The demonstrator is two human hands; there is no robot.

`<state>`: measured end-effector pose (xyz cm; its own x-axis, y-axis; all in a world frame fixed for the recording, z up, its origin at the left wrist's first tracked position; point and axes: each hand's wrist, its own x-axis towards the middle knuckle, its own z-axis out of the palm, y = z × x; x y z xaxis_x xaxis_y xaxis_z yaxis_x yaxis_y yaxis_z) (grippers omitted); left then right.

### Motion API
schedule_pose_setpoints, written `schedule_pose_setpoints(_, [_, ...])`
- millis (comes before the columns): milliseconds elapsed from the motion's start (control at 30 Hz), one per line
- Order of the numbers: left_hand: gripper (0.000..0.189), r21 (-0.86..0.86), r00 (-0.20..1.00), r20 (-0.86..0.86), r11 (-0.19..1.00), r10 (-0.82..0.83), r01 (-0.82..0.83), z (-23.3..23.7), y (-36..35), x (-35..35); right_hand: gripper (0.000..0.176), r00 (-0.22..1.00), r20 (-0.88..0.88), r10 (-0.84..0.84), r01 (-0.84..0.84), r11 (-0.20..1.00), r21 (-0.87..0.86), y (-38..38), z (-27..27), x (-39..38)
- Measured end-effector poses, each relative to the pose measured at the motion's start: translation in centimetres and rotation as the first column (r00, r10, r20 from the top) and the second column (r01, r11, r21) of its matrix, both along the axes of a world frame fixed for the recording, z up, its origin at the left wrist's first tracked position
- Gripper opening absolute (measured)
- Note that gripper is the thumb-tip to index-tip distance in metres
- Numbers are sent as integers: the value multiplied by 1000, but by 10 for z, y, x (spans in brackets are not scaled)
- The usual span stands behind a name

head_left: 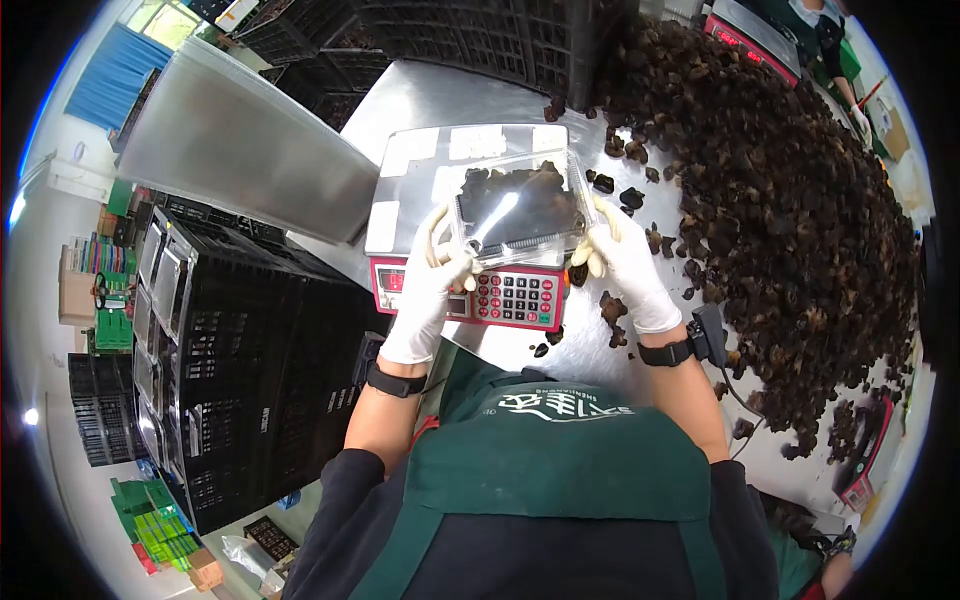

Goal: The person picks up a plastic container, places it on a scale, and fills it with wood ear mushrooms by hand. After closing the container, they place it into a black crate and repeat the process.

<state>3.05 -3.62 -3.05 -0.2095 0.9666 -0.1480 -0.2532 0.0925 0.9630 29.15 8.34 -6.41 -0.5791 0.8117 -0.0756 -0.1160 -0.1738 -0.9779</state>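
A transparent plastic clamshell box [515, 215] with dark wood ear mushrooms [540, 185] inside is held over the weighing scale [412, 165]. My left hand [428, 290], in a white glove, grips its left side near the lower corner. Round the right edge are the fingers of my right hand [625, 265], gloved as well. The scale's red panel, with a keypad [515, 298] and a lit display, lies just below the box. Several loose mushroom pieces [630, 198] are scattered on the metal table right of the scale.
A large heap of wood ear mushrooms [790, 210] covers the table's right side. Black crates [480, 45] stand behind the scale, with more crates [270, 370] stacked at left. A translucent plastic bin [240, 150] stands back left. Another person's hand [860, 120] shows top right, near a second scale [750, 45].
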Motion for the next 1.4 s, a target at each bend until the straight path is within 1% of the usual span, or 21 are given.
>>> schedule_pose_setpoints(133, [81, -110, 999, -33, 994, -15, 11, 14, -6, 8, 54, 999, -50, -21, 14, 992, -128, 1, 10, 1])
schedule_pose_setpoints(200, [74, -184, 983, -164, 982, -78, 48, 30, -10, -10, 57, 999, -6, -41, 39, 988, -149, -2, 27, 6])
schedule_pose_setpoints(267, [64, -68, 934, -349, 992, 78, -109, 56, -12, -46, 55, 991, 45, -126, 130, 988, -88, -10, 30, 24])
schedule_pose_setpoints(333, [55, 29, 824, -485, 948, 291, -318, 82, -13, -73, 48, 963, 220, -156, 167, 985, -31, -11, 18, 54])
schedule_pose_setpoints(367, [53, 60, 781, -552, 948, 291, -311, 89, -13, -87, 44, 953, 266, -144, 160, 986, -38, -15, 9, 72])
schedule_pose_setpoints(467, [50, 96, 648, -721, 961, 246, -259, 107, -6, -91, 38, 926, 369, -80, 128, 986, -108, -37, -9, 108])
schedule_pose_setpoints(567, [51, 82, 690, -714, 993, 118, -85, 93, 26, -81, 33, 933, 359, 17, 44, 986, -162, -63, 2, 99])
schedule_pose_setpoints(667, [49, 76, 669, -743, 996, 24, 49, 60, 73, -72, 33, 928, 312, 201, -145, 970, -194, -70, 21, 70])
schedule_pose_setpoints(733, [44, 35, 477, -879, 995, -11, 89, 58, 91, -57, 34, 926, 287, 246, -204, 964, -169, -68, 37, 44])
schedule_pose_setpoints(800, [42, -5, 764, -607, 962, -218, 271, 58, 78, -38, 35, 939, 244, 241, -212, 967, -140, -64, 44, 23])
schedule_pose_setpoints(867, [41, 34, 691, -678, 928, -251, 370, 38, 69, -39, 38, 963, 171, 209, -191, 975, -116, -63, 45, -2])
schedule_pose_setpoints(933, [41, -47, 682, -697, 963, -221, 264, 90, 24, -20, 33, 957, 199, 213, -210, 977, -34, -63, 33, -10])
schedule_pose_setpoints(1000, [39, 231, 816, -549, 971, 183, -62, 49, 1, -15, 33, 924, 256, 283, -300, 954, 29, -71, 43, -14])
schedule_pose_setpoints(1067, [38, 157, 918, -308, 965, 250, -211, 55, -41, -25, 36, 894, 193, 405, -415, 910, 14, -83, 61, -20])
schedule_pose_setpoints(1100, [30, 175, 963, -97, 957, 252, -232, 60, -61, -34, 39, 897, 152, 415, -421, 907, 5, -90, 73, -27])
schedule_pose_setpoints(1133, [17, 102, 935, -78, 936, 346, -338, 83, -86, -41, 43, 900, 114, 421, -423, 906, -6, -96, 85, -32])
schedule_pose_setpoints(1167, [14, 59, 893, -4, 891, 450, -449, 108, -112, -50, 46, 881, 134, 454, -456, 890, -19, -96, 97, -36])
schedule_pose_setpoints(1200, [12, 124, 818, -94, 822, 568, -556, 132, -136, -59, 46, 866, 153, 475, -478, 878, -20, -94, 97, -39])
schedule_pose_setpoints(1267, [9, 446, 555, -334, 646, 762, -619, 159, -187, -94, 46, 839, 189, 511, -515, 857, -32, -91, 93, -39])
schedule_pose_setpoints(1300, [10, 454, 542, -29, 494, 840, -741, 172, -207, -105, 43, 836, 221, 503, -503, 862, -59, -92, 92, -39])
schedule_pose_setpoints(1400, [33, 650, 159, -48, 152, 986, -745, 195, -260, -172, 42, 815, 205, 542, -524, 841, -138, -93, 75, -34])
